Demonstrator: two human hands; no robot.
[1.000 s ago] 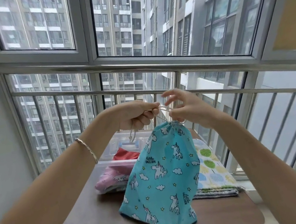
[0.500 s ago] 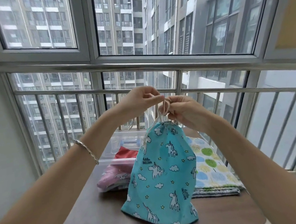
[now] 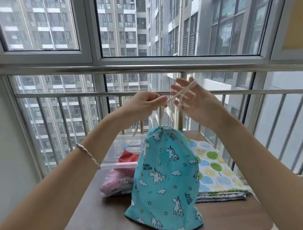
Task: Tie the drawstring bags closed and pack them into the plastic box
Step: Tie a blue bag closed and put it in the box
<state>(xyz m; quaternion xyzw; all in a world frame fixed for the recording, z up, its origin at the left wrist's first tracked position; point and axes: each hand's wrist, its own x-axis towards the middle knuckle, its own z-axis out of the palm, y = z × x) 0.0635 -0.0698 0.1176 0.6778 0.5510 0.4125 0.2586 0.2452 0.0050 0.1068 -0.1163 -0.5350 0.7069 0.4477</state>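
A turquoise unicorn drawstring bag (image 3: 164, 175) hangs above the brown table, its mouth cinched, suspended by its cream drawstring (image 3: 181, 92). My left hand (image 3: 141, 103) pinches the cord just above the bag. My right hand (image 3: 189, 100) is beside it with fingers spread, and the cord runs across those fingers. Behind the bag a clear plastic box (image 3: 118, 150) holds a red bag (image 3: 128, 156). A pink bag (image 3: 116, 182) lies at the box's front edge.
A stack of flat bags with a tree-print one on top (image 3: 213, 170) lies on the right of the table (image 3: 96, 226). A steel railing (image 3: 140, 67) and window bars stand right behind the table. A white wall is to the left.
Both hands have risen, lifting the bag. My right hand went from curled around the cord to fingers spread, with the cord stretched across them.
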